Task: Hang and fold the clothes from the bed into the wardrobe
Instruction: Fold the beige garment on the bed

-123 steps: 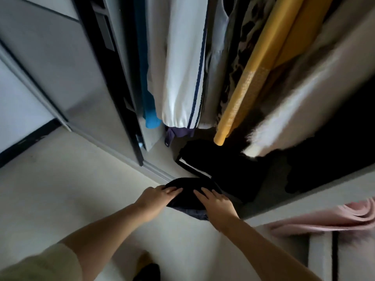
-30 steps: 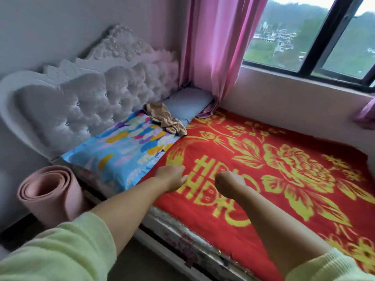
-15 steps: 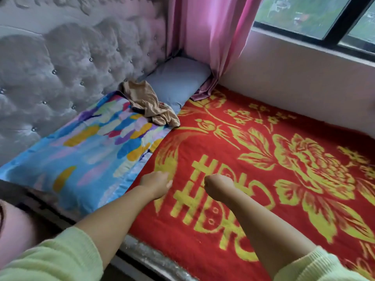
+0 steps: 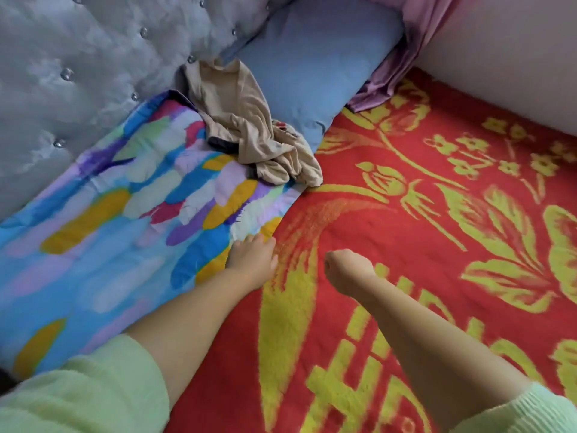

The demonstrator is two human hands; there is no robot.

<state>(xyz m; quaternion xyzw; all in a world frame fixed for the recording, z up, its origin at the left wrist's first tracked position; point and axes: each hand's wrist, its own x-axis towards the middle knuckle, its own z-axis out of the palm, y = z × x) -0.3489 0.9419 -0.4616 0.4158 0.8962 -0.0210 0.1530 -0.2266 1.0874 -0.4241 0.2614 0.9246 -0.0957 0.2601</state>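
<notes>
Red blanket (image 4: pixel 390 232) lies under both our arms as we lean in. Our left hand (image 4: pixel 253 260) reaches forward with fingers loosely bent and our right hand (image 4: pixel 346 268) is curled into a loose fist; neither holds anything. Beyond the left hand lies a pillow (image 4: pixel 109 232), and past it, well ahead of both hands, the tan garment (image 4: pixel 246 132) lies crumpled, likely our next pick.

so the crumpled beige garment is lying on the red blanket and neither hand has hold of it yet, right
Not quite. In the head view the crumpled beige garment lies on the two pillows, beside the red blanket. Neither the left hand nor the right hand has hold of it.
</notes>
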